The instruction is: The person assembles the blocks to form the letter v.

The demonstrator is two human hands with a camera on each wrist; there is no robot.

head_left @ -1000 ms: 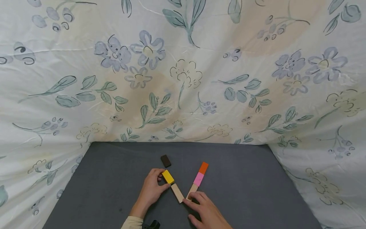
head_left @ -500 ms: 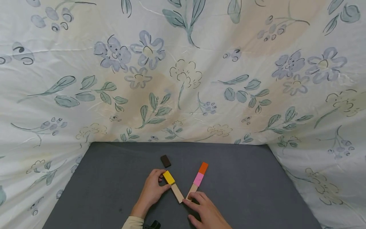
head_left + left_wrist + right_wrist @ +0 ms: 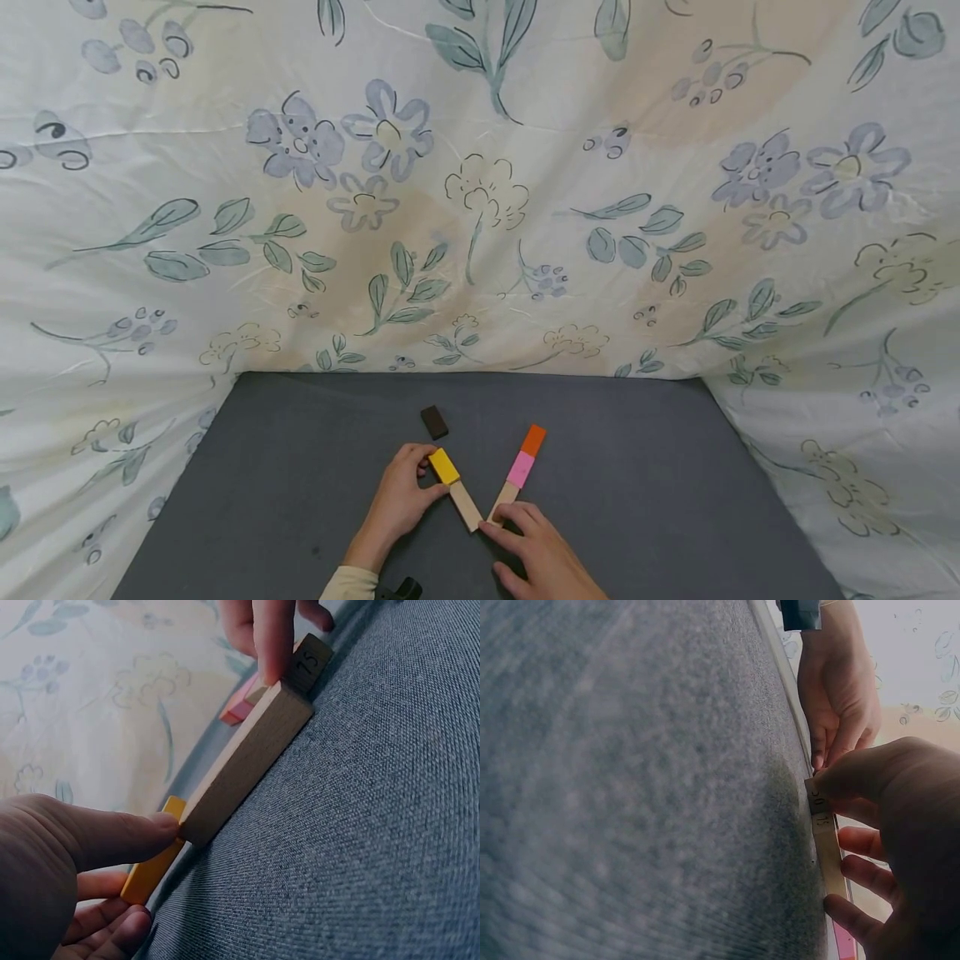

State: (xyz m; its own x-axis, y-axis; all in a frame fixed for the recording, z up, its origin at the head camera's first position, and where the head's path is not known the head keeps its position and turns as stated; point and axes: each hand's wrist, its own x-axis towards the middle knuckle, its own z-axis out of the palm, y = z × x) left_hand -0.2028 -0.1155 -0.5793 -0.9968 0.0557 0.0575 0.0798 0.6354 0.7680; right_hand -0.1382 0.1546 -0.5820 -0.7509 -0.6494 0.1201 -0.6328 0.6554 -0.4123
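Observation:
On the dark grey cloth, two rows of small blocks form a V. The left row has a yellow block (image 3: 444, 467) and a plain wooden block (image 3: 465, 507), end to end. My left hand (image 3: 400, 496) pinches the yellow block, its thumb at the joint with the plain one. The right row runs from an orange block (image 3: 534, 440) through a pink block (image 3: 521, 470) to a second plain wooden block (image 3: 506, 494). Thumb and index finger of my right hand (image 3: 536, 546) hold that block's near end, where the rows meet. Printed numbers show on the plain blocks' ends.
A dark brown block (image 3: 434, 422) lies apart, just beyond the yellow one. Behind and beside the grey cloth surface (image 3: 637, 467) hangs a floral-patterned sheet (image 3: 480, 250). A black device (image 3: 405, 588) shows by the left wrist.
My left hand has slid the yellow block slightly toward me and to the right, closing the small gap to the plain block. The right hand has stayed in place.

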